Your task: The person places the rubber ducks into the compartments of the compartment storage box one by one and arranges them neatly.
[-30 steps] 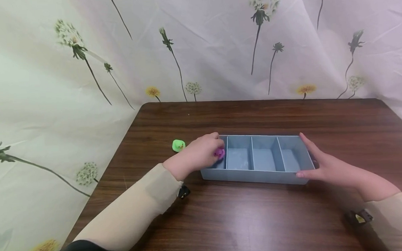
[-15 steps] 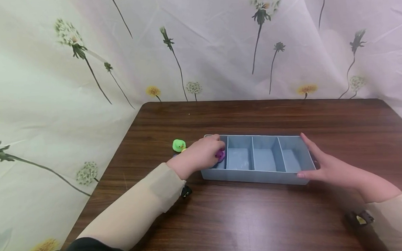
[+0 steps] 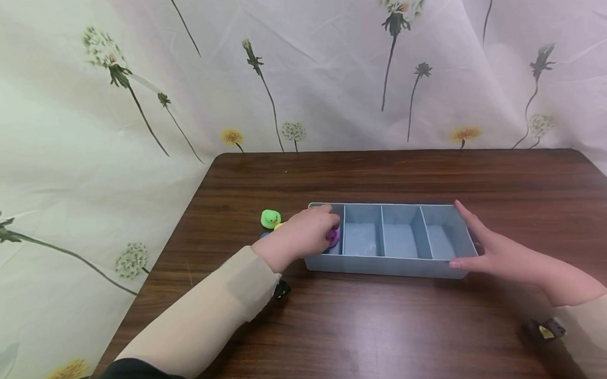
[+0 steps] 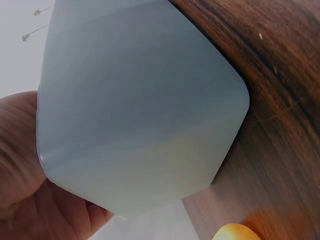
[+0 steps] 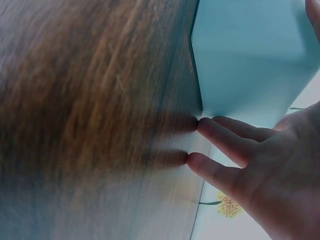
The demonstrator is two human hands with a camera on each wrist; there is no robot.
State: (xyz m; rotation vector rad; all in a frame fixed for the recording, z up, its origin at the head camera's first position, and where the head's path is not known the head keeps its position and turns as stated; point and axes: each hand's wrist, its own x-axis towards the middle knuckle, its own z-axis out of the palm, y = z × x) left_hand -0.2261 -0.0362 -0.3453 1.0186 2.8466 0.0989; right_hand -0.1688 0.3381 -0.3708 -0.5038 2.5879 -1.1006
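Observation:
A blue-grey box (image 3: 381,266) with several compartments in a row lies on the wooden table. My left hand (image 3: 305,231) reaches into its leftmost compartment, fingers curled on a small purple rubber duck (image 3: 332,237). In the left wrist view, the box's end wall (image 4: 140,90) hides the duck and part of the left hand (image 4: 22,165). My right hand (image 3: 486,247) holds the box's right end, thumb on the near wall and forefinger at the far corner. The right wrist view shows other fingers (image 5: 227,137) reaching down by the box's base, tips at the tabletop.
Left of the box are a green rubber duck (image 3: 270,219), a yellow one (image 3: 278,226) and a bit of something blue (image 3: 264,235), the last two partly behind the left wrist. A flower-printed cloth (image 3: 329,71) hangs behind the table (image 3: 408,177).
The purple duck sits slightly lower in the leftmost compartment, still at my left fingers. More of the yellow and blue things shows beside the left wrist. My right hand has stayed on the box's end.

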